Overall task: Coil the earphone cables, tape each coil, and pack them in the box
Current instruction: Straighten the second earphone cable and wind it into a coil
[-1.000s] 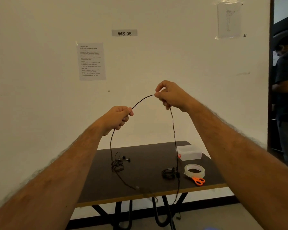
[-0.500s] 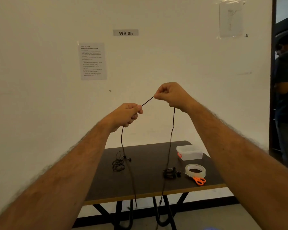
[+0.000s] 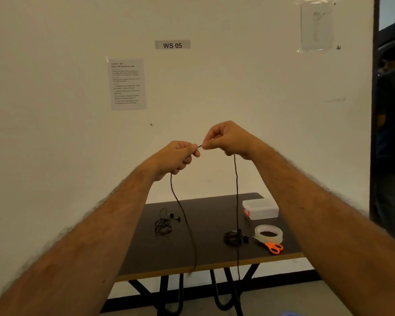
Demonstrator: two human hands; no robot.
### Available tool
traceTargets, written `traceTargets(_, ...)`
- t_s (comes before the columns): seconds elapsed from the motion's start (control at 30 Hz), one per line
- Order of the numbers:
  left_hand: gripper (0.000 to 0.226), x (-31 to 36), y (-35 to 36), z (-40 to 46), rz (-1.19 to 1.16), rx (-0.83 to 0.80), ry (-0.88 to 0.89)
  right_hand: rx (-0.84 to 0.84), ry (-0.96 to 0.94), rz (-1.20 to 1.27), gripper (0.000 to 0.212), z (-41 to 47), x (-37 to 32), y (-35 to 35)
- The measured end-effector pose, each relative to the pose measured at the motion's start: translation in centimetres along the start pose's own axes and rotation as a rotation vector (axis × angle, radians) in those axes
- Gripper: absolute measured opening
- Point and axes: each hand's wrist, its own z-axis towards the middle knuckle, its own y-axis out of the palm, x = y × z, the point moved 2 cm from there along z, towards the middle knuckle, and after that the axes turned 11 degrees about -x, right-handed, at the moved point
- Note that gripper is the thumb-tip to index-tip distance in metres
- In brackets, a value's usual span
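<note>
Against a pale wall, left hand (image 3: pixel 177 156) and right hand (image 3: pixel 226 139) pinch one earphone cable (image 3: pixel 236 190) — coiling is starting; next, loop its slack evenly.

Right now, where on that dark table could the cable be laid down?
The table is bare between the loose earphones on the left and the coiled earphones, though the held cable hangs before it. The back strip is bare too. The right end is crowded: box, tape roll, scissors.
</note>
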Motion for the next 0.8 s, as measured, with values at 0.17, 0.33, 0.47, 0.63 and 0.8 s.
traceTargets(0.17, 0.03, -1.3, -1.0, -0.6, -0.037, 0.031, -0.026, 0.471, 0.019, 0.12, 0.014, -0.3, 1.9, -2.3)
traceTargets(0.33, 0.03, -0.6, -0.1, -0.2, -0.044, 0.024, -0.015, 0.109, 0.09, 0.332, 0.021, -0.3, 2.0, -0.9)
traceTargets(0.47, 0.034, 0.8, 0.8, 0.1, -0.02, -0.011, 0.014, -0.259, 0.073, 0.146, 0.031, -0.3, 0.3, 0.7)
traceTargets(0.63, 0.034, 0.0, 0.4, -0.3, -0.102, -0.003, -0.014, 0.066, -0.033, -0.051, 0.013, -0.1, -0.9, 0.0)
traceTargets(0.8, 0.032, -1.2, 0.0, -0.8, -0.201, -0.008, -0.032, 0.606, -0.116, 0.027, 0.009, 0.2, -0.1, -1.7)
